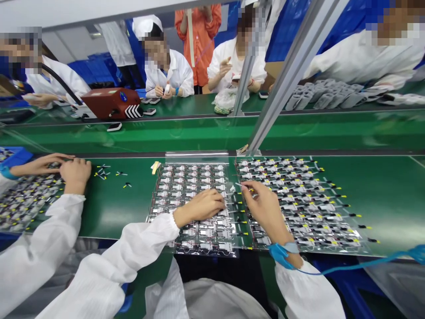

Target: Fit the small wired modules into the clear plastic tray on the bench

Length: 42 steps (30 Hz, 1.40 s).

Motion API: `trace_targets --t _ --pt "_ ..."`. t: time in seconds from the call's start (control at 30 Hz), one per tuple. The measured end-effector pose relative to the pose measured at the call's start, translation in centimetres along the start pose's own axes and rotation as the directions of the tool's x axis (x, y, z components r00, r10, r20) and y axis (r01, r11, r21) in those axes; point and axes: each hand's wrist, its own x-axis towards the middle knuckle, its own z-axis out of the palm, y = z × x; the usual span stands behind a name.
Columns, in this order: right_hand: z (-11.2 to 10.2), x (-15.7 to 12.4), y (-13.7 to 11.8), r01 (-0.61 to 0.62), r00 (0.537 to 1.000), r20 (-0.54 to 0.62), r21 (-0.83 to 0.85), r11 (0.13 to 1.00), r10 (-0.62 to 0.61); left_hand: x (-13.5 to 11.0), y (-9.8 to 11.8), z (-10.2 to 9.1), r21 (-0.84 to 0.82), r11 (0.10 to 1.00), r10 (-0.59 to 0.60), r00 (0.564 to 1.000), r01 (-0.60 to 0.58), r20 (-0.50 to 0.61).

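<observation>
Trays of wired parts (299,206) lie side by side on the green bench mat (392,199), directly in front of the person. Both are clear blister sheets; the left tray (195,159) holds rows of white units, and the right tray (360,243) holds units with black leads and yellow tips.

Left hand (201,207): fingers curled and pressed together, tips down on the right-hand rows of the left tray. Whether they grip a unit cannot be told.

Right hand (262,208): thumb and forefinger pinched on one small part at the inner edge of the right tray. A blue wrist strap (280,253) with a blue cord (365,263) sits on this wrist.

Handling, as a judgement: each part is very light and small, its leads thin and easily bent. Take hold by the body, not by the wire. The tray film looks thin and flexible — it probably slides on the mat.

A co-worker's hands (75,173) rest on another tray to the left, with loose parts (102,173) just beside them. Beyond the mat runs a green conveyor (199,133), crossed by an aluminium post (282,84). Other people in white coats are seated at the far side.
</observation>
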Motion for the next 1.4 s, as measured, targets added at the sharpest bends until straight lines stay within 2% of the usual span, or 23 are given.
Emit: trace_targets --t 0.13,0.23,0.3,0.47,0.67,0.87,1.03,1.2,1.4 --pt "0.1 0.0 0.3 -0.003 1.000 0.006 0.000 1.000 0.003 -0.1 0.1 -0.2 0.017 1.000 -0.014 1.000 0.014 0.009" --pt "0.0 0.0 0.3 0.004 1.000 0.001 -0.007 1.000 -0.004 0.6 -1.3 -1.3 0.041 0.992 -0.114 0.991 0.117 -0.063" --pt "-0.1 0.1 0.2 0.024 1.000 0.007 -0.014 1.000 -0.023 1.5 -2.8 -2.0 0.082 0.984 -0.154 0.986 0.159 -0.060" --pt "0.2 0.4 0.1 0.061 0.998 0.010 -0.042 0.997 -0.060 3.3 -5.2 -2.3 0.197 0.979 -0.063 0.993 0.042 0.101" --pt "1.0 0.4 0.3 0.067 0.998 0.010 -0.047 0.997 -0.066 4.0 -5.5 -1.5 0.300 0.952 0.028 0.993 -0.061 0.113" --pt "1.5 0.6 0.5 0.069 0.997 0.043 -0.043 0.997 -0.067 4.1 -6.3 -1.6 0.276 0.950 0.107 0.982 -0.147 0.154" --pt "2.2 1.4 1.2 0.092 0.990 0.122 -0.142 0.986 -0.075 3.9 -6.1 -1.4 0.179 0.979 0.085 0.995 -0.095 0.061" --pt "3.5 2.9 2.1 0.075 0.977 0.213 -0.277 0.958 -0.015 4.3 -5.6 -1.0 0.190 0.982 0.006 0.999 -0.012 0.032" --pt "4.7 3.8 2.8 0.087 0.964 0.267 -0.274 0.958 -0.011 4.5 -5.6 -0.5 0.097 0.994 -0.057 0.998 0.056 0.007"
